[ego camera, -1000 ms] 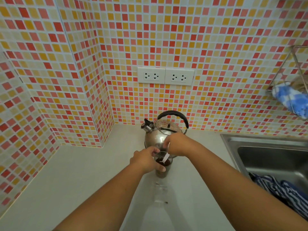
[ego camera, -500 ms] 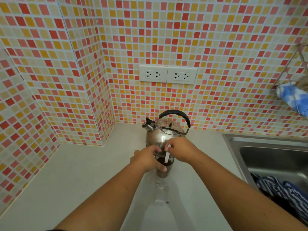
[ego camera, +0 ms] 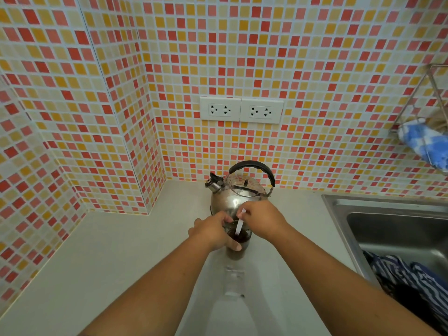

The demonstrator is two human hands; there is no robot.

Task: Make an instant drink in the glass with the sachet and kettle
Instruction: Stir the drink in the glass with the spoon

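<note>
A clear glass (ego camera: pixel 237 253) holding dark brown drink stands on the pale counter, just in front of a shiny steel kettle (ego camera: pixel 232 200) with a black handle. My left hand (ego camera: pixel 213 232) wraps around the glass from the left. My right hand (ego camera: pixel 263 220) pinches a thin white stick (ego camera: pixel 240 225), whose lower end dips into the drink. No sachet shows in this view.
A steel sink (ego camera: pixel 388 219) lies to the right with a striped blue cloth (ego camera: pixel 412 284) in it. A wire rack with a blue checked cloth (ego camera: pixel 424 144) hangs on the tiled wall. Two white sockets (ego camera: pixel 241 110) sit above the kettle.
The white stick has shifted a little inside the glass under my right hand. My left hand keeps its hold on the glass. The view has tilted slightly.
</note>
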